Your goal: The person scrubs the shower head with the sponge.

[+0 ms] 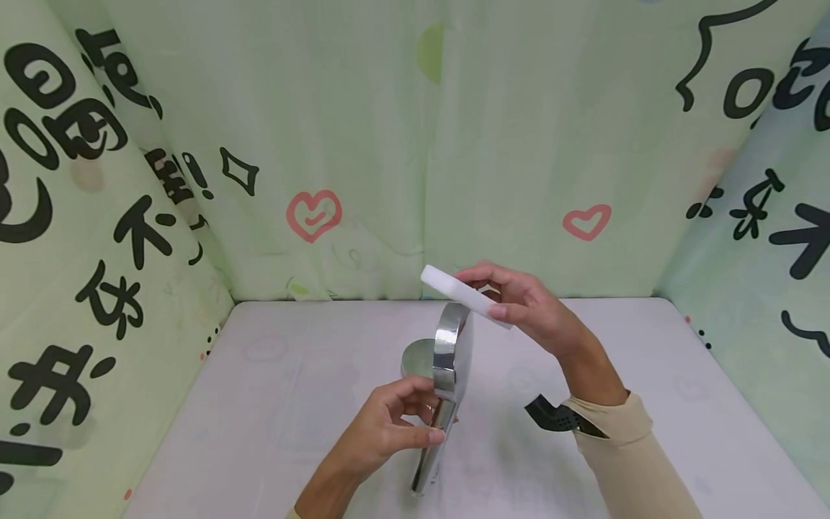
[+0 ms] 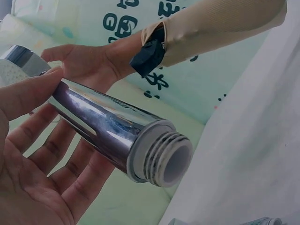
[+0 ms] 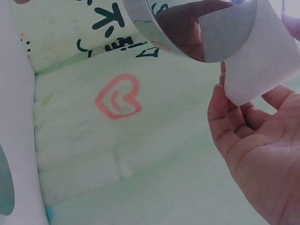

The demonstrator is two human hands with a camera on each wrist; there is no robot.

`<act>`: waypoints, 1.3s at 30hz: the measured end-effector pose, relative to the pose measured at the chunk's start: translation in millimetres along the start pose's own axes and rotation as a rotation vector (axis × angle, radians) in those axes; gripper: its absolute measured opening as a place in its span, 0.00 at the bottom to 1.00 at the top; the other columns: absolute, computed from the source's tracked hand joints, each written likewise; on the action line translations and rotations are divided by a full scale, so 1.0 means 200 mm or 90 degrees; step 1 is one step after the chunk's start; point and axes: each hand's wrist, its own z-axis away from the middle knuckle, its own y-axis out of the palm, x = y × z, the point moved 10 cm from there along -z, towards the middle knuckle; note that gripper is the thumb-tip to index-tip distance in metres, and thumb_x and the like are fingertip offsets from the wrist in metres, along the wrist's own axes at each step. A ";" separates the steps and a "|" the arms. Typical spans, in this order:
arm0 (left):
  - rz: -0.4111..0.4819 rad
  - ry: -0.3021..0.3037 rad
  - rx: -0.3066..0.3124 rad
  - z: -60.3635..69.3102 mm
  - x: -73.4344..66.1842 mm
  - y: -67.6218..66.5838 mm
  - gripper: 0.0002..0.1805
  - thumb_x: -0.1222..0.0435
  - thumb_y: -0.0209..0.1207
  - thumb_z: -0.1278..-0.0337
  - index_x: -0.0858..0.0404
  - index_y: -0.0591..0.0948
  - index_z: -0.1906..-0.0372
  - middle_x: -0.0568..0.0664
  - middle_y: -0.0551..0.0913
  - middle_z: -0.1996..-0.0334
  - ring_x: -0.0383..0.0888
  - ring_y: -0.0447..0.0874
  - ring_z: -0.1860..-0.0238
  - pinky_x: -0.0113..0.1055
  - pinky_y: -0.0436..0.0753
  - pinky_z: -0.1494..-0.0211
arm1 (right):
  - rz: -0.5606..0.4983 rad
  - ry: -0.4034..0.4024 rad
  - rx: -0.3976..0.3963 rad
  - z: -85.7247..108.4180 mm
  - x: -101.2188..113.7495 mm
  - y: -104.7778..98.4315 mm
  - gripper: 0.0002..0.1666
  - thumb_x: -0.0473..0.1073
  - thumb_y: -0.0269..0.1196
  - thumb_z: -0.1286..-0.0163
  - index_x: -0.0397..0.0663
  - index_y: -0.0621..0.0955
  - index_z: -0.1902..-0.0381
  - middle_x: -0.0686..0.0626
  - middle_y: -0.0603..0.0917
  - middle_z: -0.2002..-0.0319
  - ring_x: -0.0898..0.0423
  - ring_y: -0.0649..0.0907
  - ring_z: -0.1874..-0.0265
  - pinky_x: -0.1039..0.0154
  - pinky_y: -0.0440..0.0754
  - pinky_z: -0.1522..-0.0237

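Chrome-silver round-headed shower head (image 1: 444,353), likely light, slippery: your left hand (image 1: 395,422) pinches its handle (image 2: 101,122), best hold; your right hand (image 1: 528,306) grips a white, foam-like slab (image 1: 450,283).

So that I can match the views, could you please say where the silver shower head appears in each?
Head: shower head, just below centre.
Left wrist: handle in the middle, round end at left edge.
Right wrist: round end, top, right of centre.
Shared landmark: the right hand.
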 end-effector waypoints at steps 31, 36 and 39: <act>-0.095 -0.060 -0.100 -0.03 0.05 -0.09 0.29 0.69 0.72 0.46 0.61 0.79 0.37 0.56 0.83 0.51 0.43 0.82 0.61 0.33 0.84 0.59 | 0.155 -0.033 -0.084 0.01 0.16 0.03 0.30 0.24 0.66 0.41 0.39 0.77 0.40 0.41 0.77 0.42 0.44 0.77 0.47 0.61 0.80 0.52; -0.098 -0.093 -0.118 -0.03 0.07 -0.11 0.30 0.68 0.74 0.47 0.59 0.79 0.37 0.53 0.83 0.50 0.44 0.82 0.59 0.34 0.84 0.58 | 0.188 -0.041 -0.088 0.01 0.18 0.05 0.32 0.23 0.67 0.43 0.39 0.77 0.39 0.44 0.76 0.42 0.46 0.77 0.45 0.61 0.81 0.50; -0.100 -0.099 -0.127 -0.03 0.07 -0.11 0.30 0.68 0.74 0.48 0.59 0.80 0.37 0.52 0.83 0.50 0.45 0.82 0.59 0.35 0.84 0.58 | 0.205 -0.047 -0.086 0.02 0.19 0.06 0.33 0.23 0.68 0.44 0.40 0.77 0.39 0.45 0.76 0.42 0.45 0.77 0.44 0.61 0.81 0.48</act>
